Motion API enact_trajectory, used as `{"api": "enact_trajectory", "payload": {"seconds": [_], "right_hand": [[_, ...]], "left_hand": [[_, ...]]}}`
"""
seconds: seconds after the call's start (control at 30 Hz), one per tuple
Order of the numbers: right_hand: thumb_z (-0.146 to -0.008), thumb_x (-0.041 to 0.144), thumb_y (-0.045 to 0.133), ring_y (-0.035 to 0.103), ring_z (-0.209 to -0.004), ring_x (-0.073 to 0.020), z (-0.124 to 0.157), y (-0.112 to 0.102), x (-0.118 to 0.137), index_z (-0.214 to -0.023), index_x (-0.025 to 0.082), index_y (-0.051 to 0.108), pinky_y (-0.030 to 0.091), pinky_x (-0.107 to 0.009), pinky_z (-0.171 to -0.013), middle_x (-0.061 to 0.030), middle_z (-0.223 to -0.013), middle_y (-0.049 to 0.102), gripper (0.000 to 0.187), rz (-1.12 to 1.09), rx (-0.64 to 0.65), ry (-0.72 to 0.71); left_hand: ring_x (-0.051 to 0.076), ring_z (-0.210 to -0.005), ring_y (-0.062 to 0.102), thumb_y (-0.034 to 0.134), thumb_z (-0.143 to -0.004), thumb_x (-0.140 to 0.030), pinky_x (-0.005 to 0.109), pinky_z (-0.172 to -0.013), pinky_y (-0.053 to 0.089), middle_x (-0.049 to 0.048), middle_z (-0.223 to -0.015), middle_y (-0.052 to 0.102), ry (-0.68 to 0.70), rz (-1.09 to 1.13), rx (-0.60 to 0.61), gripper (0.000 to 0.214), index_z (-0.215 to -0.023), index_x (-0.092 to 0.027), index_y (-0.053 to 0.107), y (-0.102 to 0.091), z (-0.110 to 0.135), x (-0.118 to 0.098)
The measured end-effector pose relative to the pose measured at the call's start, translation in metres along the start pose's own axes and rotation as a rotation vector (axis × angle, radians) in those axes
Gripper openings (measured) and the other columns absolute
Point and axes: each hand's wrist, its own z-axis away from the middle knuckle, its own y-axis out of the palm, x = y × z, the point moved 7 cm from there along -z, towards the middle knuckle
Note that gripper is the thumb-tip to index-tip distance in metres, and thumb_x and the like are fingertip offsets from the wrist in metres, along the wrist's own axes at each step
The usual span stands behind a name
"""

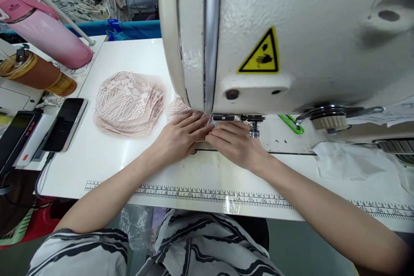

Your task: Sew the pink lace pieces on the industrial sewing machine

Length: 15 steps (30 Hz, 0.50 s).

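Beginning at the left, a pink bottle, an amber cup and a phone are seen beside a lace pile, which is laid on the white tabletop; whether those pieces are finished or waiting cannot be told. Farther right, the left hand is laid flat, fingers close together, over a lace piece at the needle area of the sewing machine; the sewing of this piece is judged to be partway, though any seam is hidden by the hands and the machine head. Pale pink, sheer and finely patterned, the piece is matched in look by the pile, whose strands are loose and fringed at the edges. Next to it, the right hand is held with fingers curled near the presser area; whether lace is pinched there cannot be told; beyond, a green clip and a white cloth are seen.
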Motion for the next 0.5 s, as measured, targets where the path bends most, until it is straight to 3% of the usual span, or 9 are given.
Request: {"api": "enact_trajectory", "payload": {"seconds": [0.2, 0.5], "right_hand": [[-0.105, 0.026, 0.043, 0.059, -0.083, -0.0145, 0.0019, 0.0076, -0.0035, -0.100, 0.027, 0.070, 0.049, -0.031, -0.080, -0.0007, -0.082, 0.067, 0.028, 0.013, 0.074, 0.016], [-0.103, 0.017, 0.046, 0.058, -0.084, -0.0143, 0.0011, 0.0073, -0.0049, -0.098, 0.026, 0.069, 0.044, -0.030, -0.078, 0.0000, -0.085, 0.068, 0.025, 0.002, 0.059, 0.029]], "left_hand": [[0.028, -0.130, 0.061, 0.051, -0.100, -0.021, 0.048, -0.111, 0.050, 0.0130, -0.138, 0.064, -0.024, 0.031, 0.000, 0.038, -0.136, -0.014, 0.062, 0.0021, -0.0002, 0.0018], [0.028, -0.127, 0.063, 0.052, -0.096, -0.016, 0.047, -0.109, 0.052, 0.0124, -0.134, 0.067, -0.061, 0.021, 0.024, 0.042, -0.136, -0.014, 0.062, 0.0030, -0.0022, 0.0036]]}}
